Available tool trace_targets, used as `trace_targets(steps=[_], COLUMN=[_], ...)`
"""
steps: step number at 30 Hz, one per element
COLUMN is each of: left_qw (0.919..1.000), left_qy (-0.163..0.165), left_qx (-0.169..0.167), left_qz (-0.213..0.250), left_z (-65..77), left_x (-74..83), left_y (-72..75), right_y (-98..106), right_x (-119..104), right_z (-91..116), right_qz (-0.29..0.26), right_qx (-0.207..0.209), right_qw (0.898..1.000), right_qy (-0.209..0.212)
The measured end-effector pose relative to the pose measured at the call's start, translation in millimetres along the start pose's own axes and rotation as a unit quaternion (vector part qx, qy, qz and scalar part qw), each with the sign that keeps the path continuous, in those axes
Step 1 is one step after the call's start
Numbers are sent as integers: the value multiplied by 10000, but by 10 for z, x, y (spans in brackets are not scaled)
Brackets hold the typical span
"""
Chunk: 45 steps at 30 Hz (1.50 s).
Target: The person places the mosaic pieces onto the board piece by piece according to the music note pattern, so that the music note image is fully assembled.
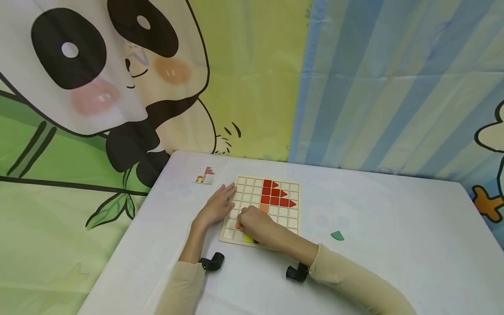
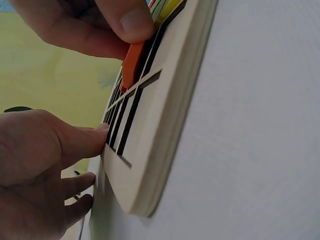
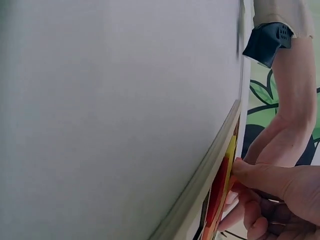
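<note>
A wooden grid board (image 1: 283,220) lies on the table with colored tiles set in its cells. My right hand (image 1: 261,224) reaches across its lower part and pinches an orange tile (image 2: 132,64) over a cell near the left side. Beside that tile, a yellow tile (image 1: 248,238) shows next to a red tile (image 3: 217,187), partly hidden by the hand. My left hand (image 1: 217,204) rests at the board's left edge, fingers extended and thumb touching the rim. Red tiles (image 1: 274,201), some with pointed ends, fill three upper rows, and another orange tile (image 1: 264,208) sits below them.
A small picture card (image 1: 204,175) with a colored grid pattern lies beyond the left hand. To the right of the board is a loose green quarter-round tile (image 1: 337,236). A printed curtain (image 1: 252,87) hangs behind the white table (image 1: 393,245).
</note>
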<state>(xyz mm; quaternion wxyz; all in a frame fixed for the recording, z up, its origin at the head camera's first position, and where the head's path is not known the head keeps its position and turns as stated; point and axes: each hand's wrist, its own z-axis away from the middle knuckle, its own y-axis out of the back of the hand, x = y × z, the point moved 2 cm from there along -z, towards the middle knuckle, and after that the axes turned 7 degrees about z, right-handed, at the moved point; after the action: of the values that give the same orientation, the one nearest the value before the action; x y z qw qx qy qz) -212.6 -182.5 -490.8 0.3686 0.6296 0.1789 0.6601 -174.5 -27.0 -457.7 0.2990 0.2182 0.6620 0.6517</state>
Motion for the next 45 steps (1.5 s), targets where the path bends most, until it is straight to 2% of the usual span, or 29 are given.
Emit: trace_targets(steps=[3, 12, 16, 20, 24, 29, 32, 35, 41, 45], left_qw=[10000, 10000, 10000, 9999, 9998, 9998, 9996, 9992, 9995, 9995], left_qy=[10, -69, -21, 123, 160, 159, 225, 278, 212, 215], left_qx=[-17, 25, 13, -7, 49, 16, 8, 50, -2, -10], left_qz=[-2, -46, 5, 47, 61, 70, 190, 278, 235, 237], left_z=[6, 24, 30, 38, 30, 25, 29, 32, 24, 11], left_x=[12, 1, 6, 13, 26, 31, 32, 33, 34, 29], left_y=[7, 19, 10, 4, 13, 14, 18, 26, 11, -3], right_y=[18, 59, 78, 190, 239, 154, 155, 192, 228, 183], right_x=[10, 59, 111, 239, 533, 1038, 1316, 1520, 1717, 1752], right_z=[-2, -11, 71, 301, 647, 1112, 1355, 1562, 1866, 1970], right_qz=[29, -366, -627, -986, -1201, -1220, -1294, -1424, -1399, -1533], right_qx=[-13, -543, -537, -181, 130, 143, 143, 250, 412, 188], right_qw=[10000, 9979, 9964, 9946, 9926, 9906, 9851, 9789, 9771, 9782], right_qy=[-24, 13, 169, 273, 94, -610, -1120, -1447, -1546, -1386])
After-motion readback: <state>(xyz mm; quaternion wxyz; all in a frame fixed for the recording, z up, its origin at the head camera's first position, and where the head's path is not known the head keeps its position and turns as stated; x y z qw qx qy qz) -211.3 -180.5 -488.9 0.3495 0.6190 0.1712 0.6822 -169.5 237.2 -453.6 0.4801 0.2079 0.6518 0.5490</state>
